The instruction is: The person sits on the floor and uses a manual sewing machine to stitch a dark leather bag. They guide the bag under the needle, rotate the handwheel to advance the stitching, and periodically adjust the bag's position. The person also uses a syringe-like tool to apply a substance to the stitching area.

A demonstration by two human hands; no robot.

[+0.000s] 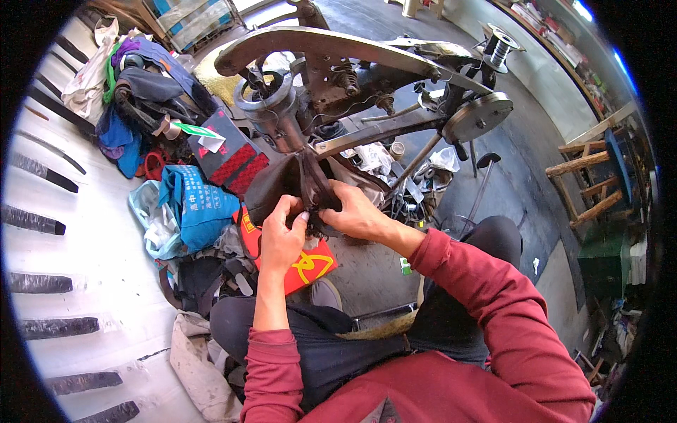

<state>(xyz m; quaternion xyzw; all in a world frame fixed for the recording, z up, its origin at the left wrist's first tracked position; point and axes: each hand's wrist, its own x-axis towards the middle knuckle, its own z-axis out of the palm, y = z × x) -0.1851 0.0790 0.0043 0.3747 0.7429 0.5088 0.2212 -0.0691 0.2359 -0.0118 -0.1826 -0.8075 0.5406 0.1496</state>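
A dark brown leather piece (271,185), shaped like a shoe upper or bag, hangs over the arm of an old metal stitching machine (331,77). My left hand (281,236) pinches its lower edge from below. My right hand (356,210) grips the same edge just to the right, fingers closed on the dark material. Both hands meet under the machine's needle post (293,137). My red sleeves and dark trousers fill the lower part of the view.
A heap of clothes, bags and a blue cloth (197,201) lies on the left beside a white wall. A red flat package (303,264) rests on the floor below my hands. The machine's flywheel (476,116) and a thread spool (499,48) sit right; wooden stools (599,176) stand farther right.
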